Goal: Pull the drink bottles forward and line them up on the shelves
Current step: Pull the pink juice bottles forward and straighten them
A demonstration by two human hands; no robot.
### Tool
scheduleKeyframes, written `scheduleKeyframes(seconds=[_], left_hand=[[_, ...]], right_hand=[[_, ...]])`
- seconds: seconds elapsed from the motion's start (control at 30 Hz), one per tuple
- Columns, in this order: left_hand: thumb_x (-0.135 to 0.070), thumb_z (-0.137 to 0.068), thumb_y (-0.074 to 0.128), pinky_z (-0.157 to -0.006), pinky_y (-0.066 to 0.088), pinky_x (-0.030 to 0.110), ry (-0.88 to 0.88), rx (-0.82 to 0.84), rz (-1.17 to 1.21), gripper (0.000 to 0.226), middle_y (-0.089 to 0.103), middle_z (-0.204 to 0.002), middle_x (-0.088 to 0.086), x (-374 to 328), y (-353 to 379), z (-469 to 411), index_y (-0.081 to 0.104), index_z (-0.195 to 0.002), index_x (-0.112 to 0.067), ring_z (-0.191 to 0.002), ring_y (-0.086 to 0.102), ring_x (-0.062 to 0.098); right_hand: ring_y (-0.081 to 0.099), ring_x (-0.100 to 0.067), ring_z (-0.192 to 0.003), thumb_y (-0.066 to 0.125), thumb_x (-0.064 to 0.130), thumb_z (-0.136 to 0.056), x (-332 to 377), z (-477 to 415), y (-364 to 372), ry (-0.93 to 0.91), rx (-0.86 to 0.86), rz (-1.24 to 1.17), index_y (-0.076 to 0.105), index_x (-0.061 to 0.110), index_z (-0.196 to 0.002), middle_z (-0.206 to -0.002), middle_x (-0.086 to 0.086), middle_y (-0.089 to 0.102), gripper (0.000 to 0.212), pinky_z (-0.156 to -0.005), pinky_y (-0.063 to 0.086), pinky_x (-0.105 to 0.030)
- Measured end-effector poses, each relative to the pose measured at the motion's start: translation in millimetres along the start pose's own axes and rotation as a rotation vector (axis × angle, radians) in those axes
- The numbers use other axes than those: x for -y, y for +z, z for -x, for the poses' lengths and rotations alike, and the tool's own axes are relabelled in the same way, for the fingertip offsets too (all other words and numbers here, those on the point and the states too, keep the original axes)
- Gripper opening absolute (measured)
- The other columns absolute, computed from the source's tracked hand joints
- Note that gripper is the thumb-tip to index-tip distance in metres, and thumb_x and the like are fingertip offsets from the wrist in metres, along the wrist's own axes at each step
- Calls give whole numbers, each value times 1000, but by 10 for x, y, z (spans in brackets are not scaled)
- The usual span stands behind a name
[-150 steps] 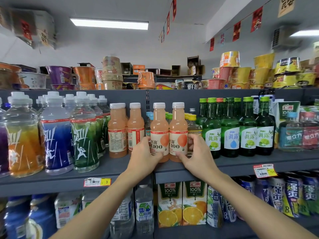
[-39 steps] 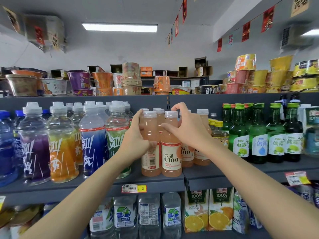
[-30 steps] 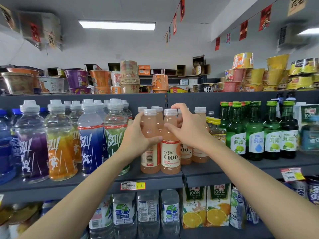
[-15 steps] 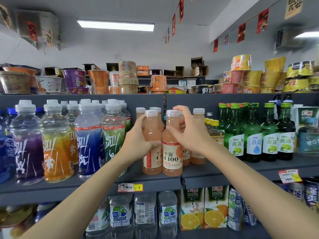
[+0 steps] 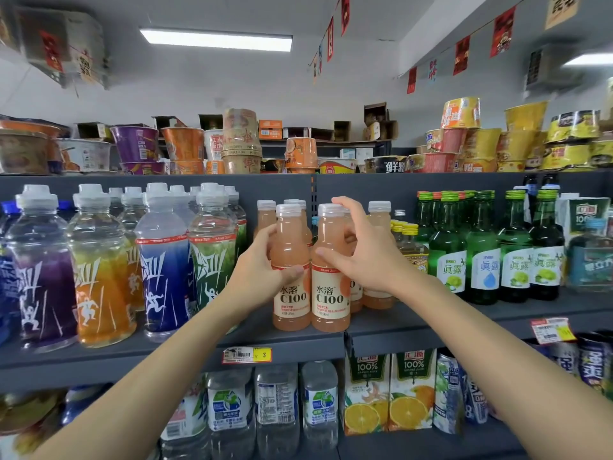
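While two pink C100 bottles are standing side by side near the front edge of the middle shelf [image 5: 166,355], the left hand [image 5: 257,275] is wrapping around the left bottle [image 5: 289,277], thumb lying across its front just above the label. The right hand [image 5: 366,257] is cupping the right bottle [image 5: 330,287], fingers curling over the cap side. More pink bottles [image 5: 379,227] are sitting just behind the right hand.
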State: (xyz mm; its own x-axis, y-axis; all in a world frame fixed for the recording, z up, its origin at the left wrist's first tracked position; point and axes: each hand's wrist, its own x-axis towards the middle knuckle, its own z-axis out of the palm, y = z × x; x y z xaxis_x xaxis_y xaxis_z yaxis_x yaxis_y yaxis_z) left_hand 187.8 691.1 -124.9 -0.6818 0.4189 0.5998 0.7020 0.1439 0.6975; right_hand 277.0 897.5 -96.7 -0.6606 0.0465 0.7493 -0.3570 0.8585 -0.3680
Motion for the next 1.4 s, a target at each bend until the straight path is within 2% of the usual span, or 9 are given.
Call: scheduleKeyframes(seconds=[0.1,0.2,0.33,0.57,0.77,0.93,1.1,1.27,1.4], left_hand=[[-37,-73,89,-69,49,3,22,17,-42,83,59,-104,-48,-31,-3,66,35,-134,-52,-96,61,-19],[-36,-70,91,-63,43,-3,30,-19,-52,87,54,-95,-55,-56,14,84,34,-133,-52,-92,58,-23],[-33,-71,91,-64,45,0,56,-16,-64,84,56,-97,-52,-84,139,67,36,-132,-51,-92,61,-19],[-27,-74,89,-68,46,1,122,1,-61,85,60,-100,-33,-248,537,53,35,-136,-45,-91,62,-18],[-32,-79,85,-66,42,-3,117,35,-119,80,57,-106,-28,-366,867,46,37,-143,-24,-89,55,-26],[-49,-80,79,-102,38,20,209,-57,-322,91,44,-135,-2,-480,1038,91,35,-152,-14,-122,41,6],[-48,-80,80,-86,32,-3,266,-57,-342,88,38,-122,-7,-514,1112,69,36,-150,-18,-108,41,1],[-53,-75,80,-99,40,22,332,-90,-389,98,42,-127,-5,-498,1163,43,28,-151,-19,-118,45,10],[-66,-72,73,-108,37,32,493,-213,-625,105,40,-142,5,-523,1160,-25,30,-152,-14,-129,42,22]], right_hand=[[65,-11,-77,75,48,-84,30,8,-36,-11,12,-1,23,47,-146,-81,2,69,81,-76,57,-38],[64,-12,-77,75,47,-84,26,25,-106,-13,28,17,25,44,-147,-84,1,70,81,-78,56,-38],[62,-6,-74,77,44,-84,-49,94,-256,-14,24,23,26,43,-150,-88,5,69,83,-69,50,-23],[62,-6,-70,77,44,-83,-255,203,-529,-2,-2,33,29,47,-149,-85,7,70,81,-72,53,-25],[63,-7,-69,77,40,-84,-496,273,-770,19,-2,26,29,47,-149,-87,8,72,81,-72,51,-23],[62,2,-74,77,39,-86,-691,264,-892,41,11,38,26,47,-151,-93,14,71,83,-68,43,-13],[59,6,-83,78,43,-85,-826,228,-927,19,5,55,23,45,-154,-95,22,64,88,-77,43,-15],[59,13,-87,79,39,-85,-933,178,-935,-23,13,104,21,42,-152,-97,27,57,88,-69,41,-8],[64,-3,-90,79,41,-84,-1005,148,-975,2,33,126,18,43,-151,-102,16,65,90,-82,56,-32]])
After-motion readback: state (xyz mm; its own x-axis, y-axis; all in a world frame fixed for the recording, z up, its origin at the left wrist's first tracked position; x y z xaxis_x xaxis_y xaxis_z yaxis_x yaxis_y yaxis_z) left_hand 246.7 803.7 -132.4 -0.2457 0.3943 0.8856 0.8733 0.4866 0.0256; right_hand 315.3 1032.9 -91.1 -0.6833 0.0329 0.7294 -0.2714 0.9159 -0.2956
